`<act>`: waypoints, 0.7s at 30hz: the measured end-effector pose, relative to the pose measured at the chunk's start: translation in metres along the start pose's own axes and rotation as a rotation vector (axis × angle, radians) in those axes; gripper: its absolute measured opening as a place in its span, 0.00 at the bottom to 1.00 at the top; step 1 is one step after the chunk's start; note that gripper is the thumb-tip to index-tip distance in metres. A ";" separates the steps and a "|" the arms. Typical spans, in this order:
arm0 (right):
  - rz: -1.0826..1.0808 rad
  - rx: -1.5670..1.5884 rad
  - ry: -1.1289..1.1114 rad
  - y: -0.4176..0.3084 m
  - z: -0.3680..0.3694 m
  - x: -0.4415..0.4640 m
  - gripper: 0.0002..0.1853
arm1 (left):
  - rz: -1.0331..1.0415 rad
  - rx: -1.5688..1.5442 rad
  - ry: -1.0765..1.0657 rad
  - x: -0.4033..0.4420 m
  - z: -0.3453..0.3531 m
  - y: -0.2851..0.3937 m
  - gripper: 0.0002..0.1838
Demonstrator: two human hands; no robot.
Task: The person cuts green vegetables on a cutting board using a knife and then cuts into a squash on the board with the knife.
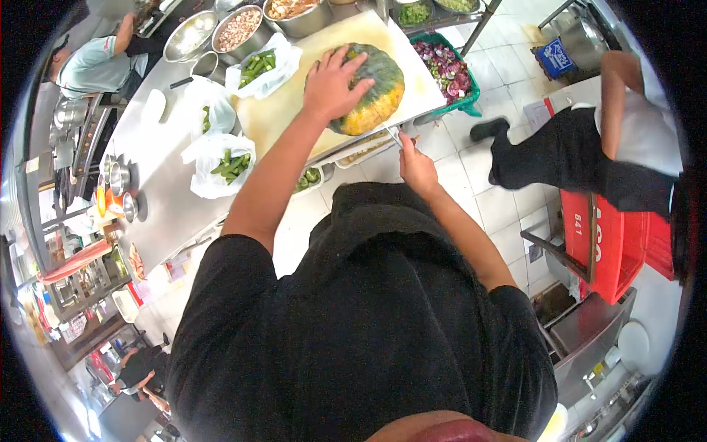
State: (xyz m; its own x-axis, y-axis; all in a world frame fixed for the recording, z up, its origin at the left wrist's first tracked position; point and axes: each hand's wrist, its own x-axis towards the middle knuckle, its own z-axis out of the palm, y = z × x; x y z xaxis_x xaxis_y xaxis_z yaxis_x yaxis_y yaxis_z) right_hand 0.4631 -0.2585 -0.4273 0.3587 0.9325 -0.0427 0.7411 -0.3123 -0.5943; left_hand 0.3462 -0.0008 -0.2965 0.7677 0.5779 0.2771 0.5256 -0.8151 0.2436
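Counter [158,191] runs out left of the pumpkin [381,85]; pale cutting board [276,140] is under it. Green bin [472,102] with chopped purple pieces [442,70] is just right of the pumpkin, off the board. Pumpkin itself sits on the board, close to the near edge. White plastic bags [202,178] with cut green pieces [230,168] are left of the pumpkin. Left hand [333,82] is on top of the pumpkin, fingers spread wide, laid over the skin; reads as bracing, not gripping. Right hand [417,168] is at the pumpkin's near side, fingers curled closely round a knife [394,136], handle mostly hidden. Blade points at the pumpkin; can't tell if it touches. To do this well, I'd move the pumpkin further onto the board, press down through the left palm since round skin may roll, and hold those fingers clear of the blade line.
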 end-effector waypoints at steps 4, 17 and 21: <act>0.052 -0.043 -0.123 -0.024 -0.024 -0.004 0.22 | 0.033 -0.093 0.020 0.000 0.003 -0.017 0.32; 0.206 -0.161 -0.314 -0.069 -0.079 -0.032 0.15 | 0.146 -0.101 0.094 -0.002 0.013 0.009 0.34; 0.128 -0.048 -0.144 -0.022 -0.020 -0.036 0.18 | 0.191 0.049 0.021 0.014 0.000 0.030 0.44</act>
State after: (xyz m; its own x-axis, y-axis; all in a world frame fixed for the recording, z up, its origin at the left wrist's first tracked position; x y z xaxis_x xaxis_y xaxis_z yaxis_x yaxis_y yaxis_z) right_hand 0.4450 -0.2892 -0.3963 0.3698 0.8997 -0.2320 0.7217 -0.4354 -0.5381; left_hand 0.3725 -0.0170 -0.2859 0.8474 0.4130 0.3337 0.3888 -0.9107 0.1397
